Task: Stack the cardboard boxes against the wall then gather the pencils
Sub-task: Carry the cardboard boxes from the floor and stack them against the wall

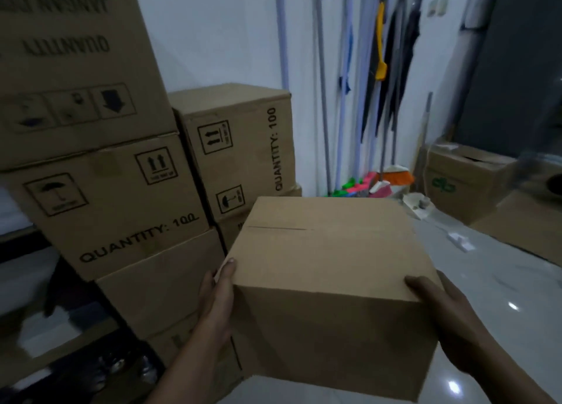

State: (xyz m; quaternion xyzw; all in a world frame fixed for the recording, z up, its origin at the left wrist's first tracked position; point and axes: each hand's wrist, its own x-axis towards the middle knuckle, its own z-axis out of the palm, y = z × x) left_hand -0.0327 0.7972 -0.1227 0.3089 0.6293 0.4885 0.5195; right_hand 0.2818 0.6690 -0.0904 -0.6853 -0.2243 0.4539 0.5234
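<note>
I hold a plain brown cardboard box [328, 282] in the air in front of me, its taped top facing up. My left hand [217, 294] presses flat against its left side with the thumb over the top edge. My right hand [447, 312] grips the right side, thumb on the top edge. To the left a tall stack of printed cardboard boxes [106, 197] stands near the white wall [213, 32]. A shorter stack [240, 148] stands behind the held box, against the wall. No pencils are in view.
Brooms and mop handles [365, 99] lean in the corner at the back. An open cardboard box [465, 178] sits on the floor at the right by a dark door. Glossy grey floor tiles [486, 282] spread to the right. A dark shelf [45, 327] fills the lower left.
</note>
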